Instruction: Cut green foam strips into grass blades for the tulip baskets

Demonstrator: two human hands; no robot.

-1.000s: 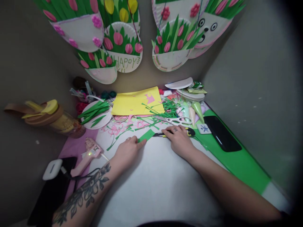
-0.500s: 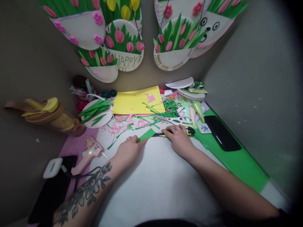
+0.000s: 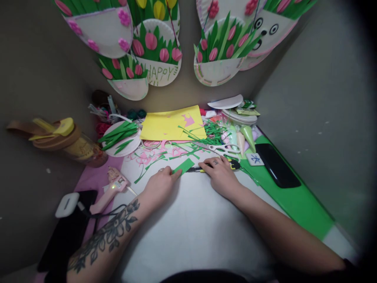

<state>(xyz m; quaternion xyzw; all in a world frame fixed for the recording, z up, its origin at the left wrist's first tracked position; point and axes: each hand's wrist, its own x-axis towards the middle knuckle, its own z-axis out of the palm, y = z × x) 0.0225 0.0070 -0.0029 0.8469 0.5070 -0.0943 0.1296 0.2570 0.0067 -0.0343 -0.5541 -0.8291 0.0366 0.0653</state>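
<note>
A short green paper strip [image 3: 186,165] lies on the white tabletop, pinched at its lower left end by the fingers of my left hand [image 3: 161,186]. Just right of it, my right hand [image 3: 222,177] is closed over a black and yellow utility knife [image 3: 235,164]. The dark blade end points left and meets the lower right edge of the strip. The palm hides the middle of the knife. Beyond my right hand lie white-handled scissors [image 3: 225,149]. Cut green paper strips [image 3: 215,131] are heaped behind them.
A yellow sheet [image 3: 171,124] and a white plate with green paper leaves [image 3: 128,147] lie at the back. To the left stand a pink glue gun [image 3: 110,192] and a lidded cup [image 3: 79,147]. A black phone [image 3: 277,165] lies right. Paper-plate flower crafts [image 3: 218,70] hang above.
The knife in my right hand has slid slightly left, its blade end now along the green strip's lower edge. My left hand keeps its pinch. The whole view has shifted slightly.
</note>
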